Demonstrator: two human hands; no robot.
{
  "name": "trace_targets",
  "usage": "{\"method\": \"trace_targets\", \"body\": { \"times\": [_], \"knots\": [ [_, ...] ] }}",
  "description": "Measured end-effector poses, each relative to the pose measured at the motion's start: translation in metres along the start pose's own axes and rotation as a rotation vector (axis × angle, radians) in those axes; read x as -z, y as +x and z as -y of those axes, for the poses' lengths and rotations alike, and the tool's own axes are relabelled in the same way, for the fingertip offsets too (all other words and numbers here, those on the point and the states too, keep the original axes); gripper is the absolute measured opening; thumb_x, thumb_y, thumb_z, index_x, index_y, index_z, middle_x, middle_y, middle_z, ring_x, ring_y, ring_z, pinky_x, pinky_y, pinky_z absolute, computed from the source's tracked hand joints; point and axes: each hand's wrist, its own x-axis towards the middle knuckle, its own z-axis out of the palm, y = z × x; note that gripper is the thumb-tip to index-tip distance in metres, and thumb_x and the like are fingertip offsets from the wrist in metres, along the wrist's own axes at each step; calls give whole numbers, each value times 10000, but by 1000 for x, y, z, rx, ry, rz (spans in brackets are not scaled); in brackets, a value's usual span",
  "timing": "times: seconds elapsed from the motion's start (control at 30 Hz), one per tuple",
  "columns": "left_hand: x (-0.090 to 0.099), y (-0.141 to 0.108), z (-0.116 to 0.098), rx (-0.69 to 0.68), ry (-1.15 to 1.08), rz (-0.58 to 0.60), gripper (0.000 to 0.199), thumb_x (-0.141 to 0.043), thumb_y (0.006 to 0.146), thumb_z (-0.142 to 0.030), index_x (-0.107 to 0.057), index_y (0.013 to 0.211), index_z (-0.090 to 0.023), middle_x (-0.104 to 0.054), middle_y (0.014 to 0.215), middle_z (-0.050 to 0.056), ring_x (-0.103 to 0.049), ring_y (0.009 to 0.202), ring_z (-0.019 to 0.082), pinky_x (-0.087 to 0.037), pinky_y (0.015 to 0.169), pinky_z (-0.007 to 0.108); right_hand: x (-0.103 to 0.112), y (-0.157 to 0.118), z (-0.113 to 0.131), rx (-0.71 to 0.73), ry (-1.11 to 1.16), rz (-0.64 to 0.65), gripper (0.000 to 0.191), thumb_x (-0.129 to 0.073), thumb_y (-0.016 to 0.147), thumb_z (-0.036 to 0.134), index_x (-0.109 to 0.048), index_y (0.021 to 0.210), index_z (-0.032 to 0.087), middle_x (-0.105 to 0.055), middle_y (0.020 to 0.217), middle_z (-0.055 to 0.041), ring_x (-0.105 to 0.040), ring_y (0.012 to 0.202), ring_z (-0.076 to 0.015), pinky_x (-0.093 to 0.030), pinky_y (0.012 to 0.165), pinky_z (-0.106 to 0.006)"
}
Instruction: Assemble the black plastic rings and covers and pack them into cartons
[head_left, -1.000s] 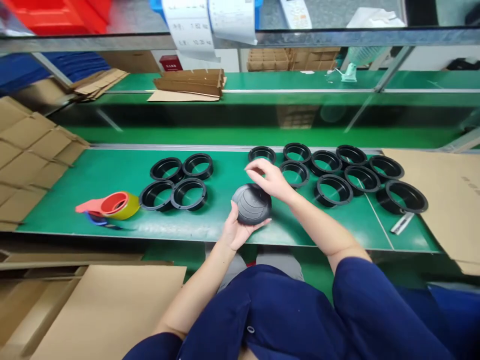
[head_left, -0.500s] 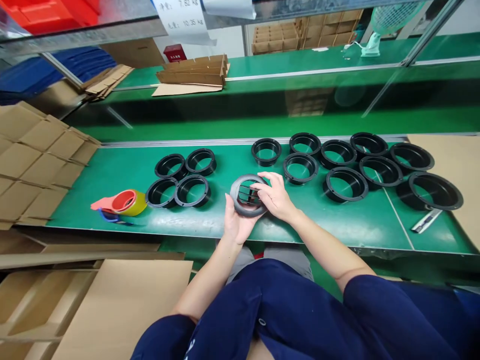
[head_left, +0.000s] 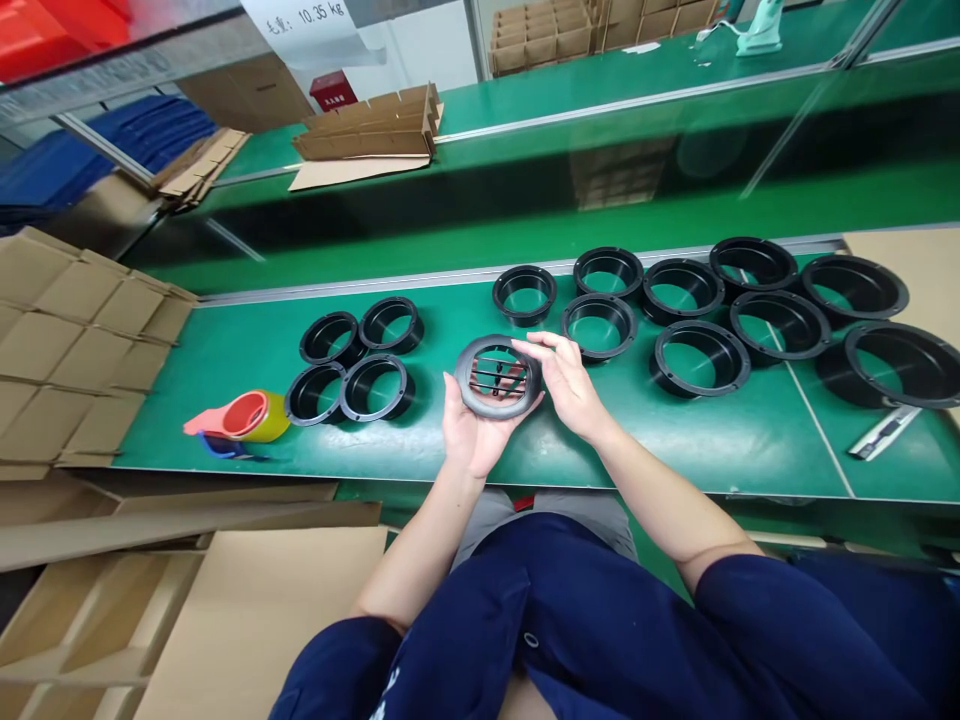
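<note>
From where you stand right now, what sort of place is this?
Probably a factory assembly or packing bench: rows of black rings on a green worktop, a tape dispenser and cardboard dividers.

Dark grey vent, black rings, green tabletop, yellow tape, coral-red dispenser, navy shirt.

At the left of your bench, a red tape dispenser with yellow tape lies near stacked cardboard dividers. At your right rests a slim white-and-black tool. Beyond, you have slotted cardboard strips, a small red box and, above, a paper reading "10.35 kg" and a red bin.
</note>
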Motion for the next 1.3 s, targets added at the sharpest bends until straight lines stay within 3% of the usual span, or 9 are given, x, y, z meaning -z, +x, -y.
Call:
{"method": "trace_targets", "body": {
  "times": [0.1,0.23,0.37,0.47,0.53,0.7,0.83,1.13,1.3],
  "knots": [
    [2,4,-2,5,2,-53,686,-414,989,-722,-572,1427,-219,-625,1419,133,-487,1427,363,-498,1105,589,-3,-3,0,65,-111,41,678,-140,1075,589,-592,1475,280,-468,1533,-103,-377,1457,-269,-317,1243,-500],
    [6,12,-2,-15,53,-149,610,-398,1019,-675,-617,1389,-242,-659,1389,73,-481,1441,285,-503,1136,453,-9,-4,1,230,-323,214,637,-428,996,689,-612,1454,286,-312,1667,-93,-200,1548,-362,-240,1262,-590],
    [0,16,7,42,124,-86,651,-484,971,-711,-636,1375,-223,-645,1410,84,-494,1427,312,-481,1157,459,-10,-2,2,138,-388,213,898,-684,853,689,-405,1599,273,-177,1709,-143,-123,1568,-429,-282,1225,-659],
    [-6,25,14,26,230,-20,633,-529,957,-705,-620,1389,-252,-625,1428,76,-502,1416,289,-455,1169,410,-5,0,-1,56,-348,112,1027,-743,815,625,-270,1647,252,-239,1651,-186,-258,1523,-397,-352,1213,-614],
    [-5,45,12,-61,387,-38,590,-564,956,-678,-588,1407,-299,-590,1459,54,-519,1392,254,-471,1133,350,0,2,-3,12,-315,46,1067,-774,787,590,-239,1652,266,-316,1583,-184,-325,1483,-375,-386,1204,-586],
    [1,140,-12,-323,747,-512,689,-822,830,-408,-511,1425,-253,-536,1420,130,-677,925,143,-539,704,221,5,3,-6,1,-330,-14,1086,-810,743,603,-271,1641,317,-304,1560,-172,-340,1456,-408,-411,1166,-634],
    [3,175,-29,-250,705,-421,505,-846,718,-218,-664,1183,-137,-695,1086,118,-579,551,74,-495,529,234,2,2,-10,62,-401,7,1062,-825,724,630,-341,1619,322,-298,1552,-178,-344,1444,-425,-421,1145,-655],
    [47,27,-16,-271,540,-367,557,-880,706,-327,-693,1210,-178,-696,1219,100,-644,598,101,-603,598,290,-2,-5,-7,156,-533,123,1022,-778,729,736,-428,1585,303,-265,1569,-194,-304,1430,-462,-377,1142,-683],
    [49,-17,-1,-261,437,-345,567,-847,762,-405,-681,1267,-208,-720,1119,71,-651,681,128,-593,638,272,-18,3,17,216,-655,276,988,-729,756,768,-450,1578,296,-279,1577,-212,-308,1412,-473,-361,1134,-671]
  ]
}}
